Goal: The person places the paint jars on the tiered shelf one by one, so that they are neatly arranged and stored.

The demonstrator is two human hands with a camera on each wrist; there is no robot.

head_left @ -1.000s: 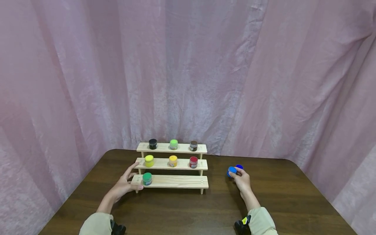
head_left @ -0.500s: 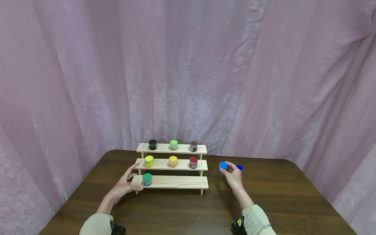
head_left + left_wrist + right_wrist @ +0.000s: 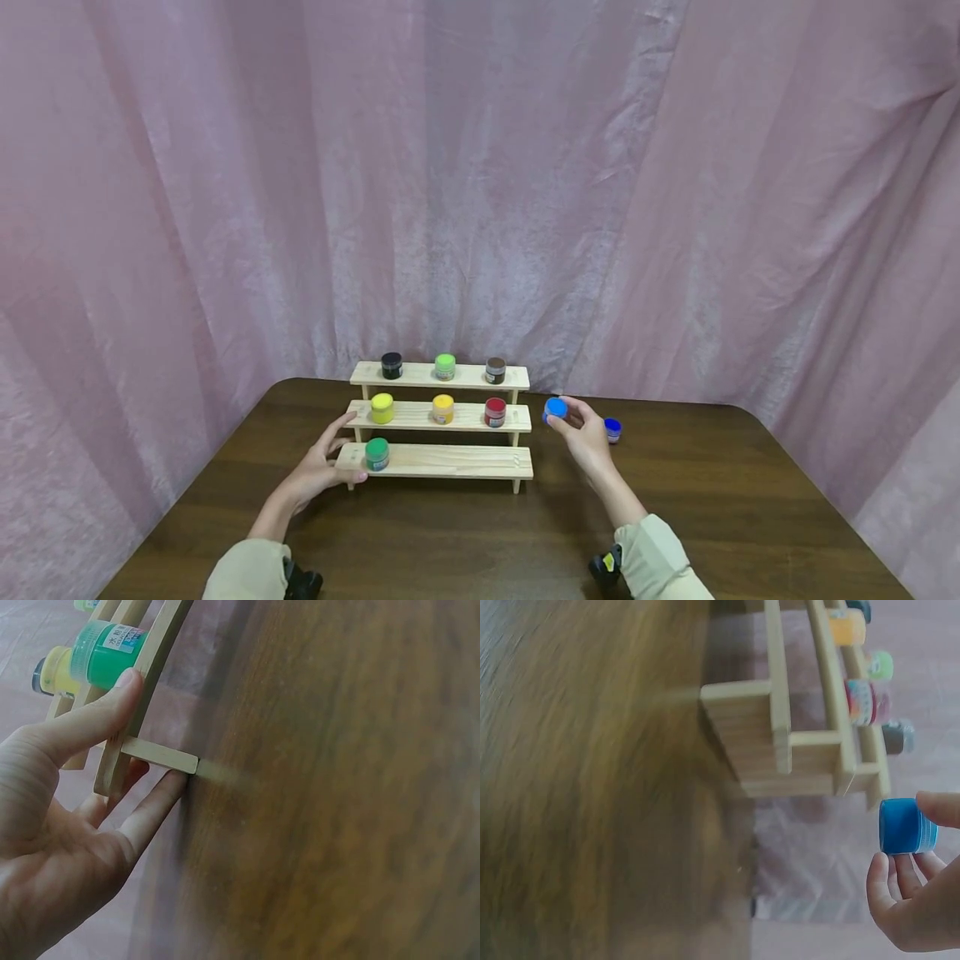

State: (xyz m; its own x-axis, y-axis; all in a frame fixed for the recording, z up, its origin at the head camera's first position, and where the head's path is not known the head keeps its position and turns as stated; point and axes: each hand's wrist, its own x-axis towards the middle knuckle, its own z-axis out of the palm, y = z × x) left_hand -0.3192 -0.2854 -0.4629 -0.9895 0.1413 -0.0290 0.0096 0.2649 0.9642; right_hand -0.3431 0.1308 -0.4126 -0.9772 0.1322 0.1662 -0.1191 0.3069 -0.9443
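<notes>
A three-tier wooden display rack [image 3: 457,462] stands on the table, its left end held by my left hand [image 3: 309,479]. In the left wrist view the thumb lies along the lowest tier beside the green paint jar [image 3: 111,656], while fingers reach round the end and leg. My right hand [image 3: 589,443] pinches a blue paint jar [image 3: 555,407] between thumb and fingers, just right of the rack's middle tier. The right wrist view shows this blue jar [image 3: 906,826] beyond the rack's end. A dark blue jar [image 3: 612,431] stands on the table, right of that hand.
Black [image 3: 392,365], light green [image 3: 445,367] and brown [image 3: 495,371] jars line the top tier. Yellow [image 3: 382,408], orange-yellow [image 3: 442,409] and red [image 3: 495,412] ones occupy the middle. Behind the brown table [image 3: 450,542] hangs a pink curtain [image 3: 480,183].
My right hand has carried the blue jar leftward, away from the dark blue jar and closer to the rack. The left hand keeps its place on the rack.
</notes>
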